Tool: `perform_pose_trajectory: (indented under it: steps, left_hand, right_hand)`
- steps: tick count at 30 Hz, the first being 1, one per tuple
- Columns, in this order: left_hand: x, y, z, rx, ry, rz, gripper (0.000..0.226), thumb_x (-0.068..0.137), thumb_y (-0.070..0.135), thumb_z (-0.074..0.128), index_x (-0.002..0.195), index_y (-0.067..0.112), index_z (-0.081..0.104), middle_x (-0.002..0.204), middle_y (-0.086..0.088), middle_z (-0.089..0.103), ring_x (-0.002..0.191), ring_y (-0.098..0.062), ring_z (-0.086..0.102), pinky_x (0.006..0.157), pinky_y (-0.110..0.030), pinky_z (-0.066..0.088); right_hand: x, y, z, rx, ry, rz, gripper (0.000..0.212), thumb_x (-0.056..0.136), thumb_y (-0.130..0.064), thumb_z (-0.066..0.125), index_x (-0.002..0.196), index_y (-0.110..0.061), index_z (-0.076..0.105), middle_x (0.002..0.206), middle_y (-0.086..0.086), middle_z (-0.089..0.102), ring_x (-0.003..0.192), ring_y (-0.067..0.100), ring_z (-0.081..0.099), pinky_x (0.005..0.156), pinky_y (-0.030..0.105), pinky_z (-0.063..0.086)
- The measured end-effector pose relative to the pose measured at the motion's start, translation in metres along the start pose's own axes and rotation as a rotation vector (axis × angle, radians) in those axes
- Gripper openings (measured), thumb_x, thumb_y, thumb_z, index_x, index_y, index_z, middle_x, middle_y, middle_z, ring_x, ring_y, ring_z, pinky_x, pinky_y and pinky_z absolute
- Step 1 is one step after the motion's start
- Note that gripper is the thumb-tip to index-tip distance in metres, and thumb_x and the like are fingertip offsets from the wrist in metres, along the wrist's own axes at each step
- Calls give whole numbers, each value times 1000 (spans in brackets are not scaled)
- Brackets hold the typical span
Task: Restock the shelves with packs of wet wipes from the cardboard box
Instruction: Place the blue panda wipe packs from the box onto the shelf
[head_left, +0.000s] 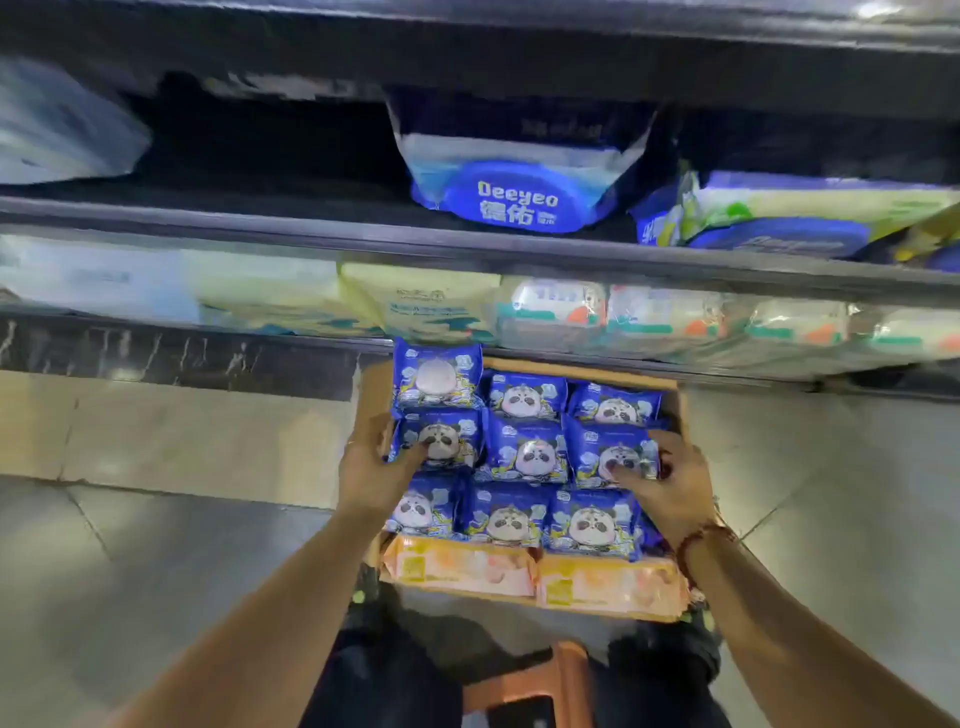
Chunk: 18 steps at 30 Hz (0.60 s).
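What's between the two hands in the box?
Head view: one blue panda-print wipes pack, centre of the middle row, lies between the left hand and right hand.

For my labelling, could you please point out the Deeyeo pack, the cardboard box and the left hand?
Deeyeo pack (524, 200): head view, on its blue lid.
cardboard box (582, 373): head view, on its far rim.
left hand (371, 467): head view, on its back.

Blue panda packs (524, 452) fill my cardboard box (582, 375) rim to rim; shelf edge (727, 376) hems its far side, open floor (156, 545) left.
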<state>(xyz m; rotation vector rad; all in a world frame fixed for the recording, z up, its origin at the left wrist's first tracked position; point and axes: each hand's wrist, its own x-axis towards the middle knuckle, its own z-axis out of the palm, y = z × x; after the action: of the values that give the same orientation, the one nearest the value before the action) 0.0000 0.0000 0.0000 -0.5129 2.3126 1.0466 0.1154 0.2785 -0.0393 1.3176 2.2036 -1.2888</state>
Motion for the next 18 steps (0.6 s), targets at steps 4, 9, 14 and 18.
perform_pose_trajectory:
  steps: [4, 9, 14, 18]
  left_hand:
    - [37, 2, 25, -194, 21, 37, 42, 84, 10, 70, 122, 13, 53, 105, 11, 57, 88, 9, 60, 79, -22, 54]
    - [81, 6, 48, -142, 46, 54, 33, 79, 15, 75, 77, 31, 47, 71, 17, 50, 58, 7, 53, 64, -17, 46]
    - [106, 9, 46, 124, 130, -41, 82, 58, 54, 83, 122, 13, 54, 120, -8, 56, 117, -28, 52, 100, -40, 43]
    - [106, 12, 44, -85, 34, -131, 38, 71, 26, 83, 99, 16, 60, 100, -4, 64, 90, -22, 59, 72, -31, 49]
  right_hand:
    - [25, 30, 9, 149, -25, 89, 66, 51, -38, 93, 107, -21, 62, 105, 4, 69, 91, 19, 68, 81, 40, 58]
    - [35, 44, 22, 263, -60, 147, 56, 54, -25, 92, 101, -28, 62, 97, -4, 72, 86, 19, 70, 82, 41, 57]
    - [46, 47, 23, 251, -84, 190, 60, 53, -24, 93, 103, -18, 61, 99, 1, 72, 87, 24, 70, 83, 47, 58]
    - [45, 39, 16, 235, -65, 155, 65, 54, -23, 93, 104, -15, 54, 100, 0, 68, 90, 24, 67, 84, 45, 56]
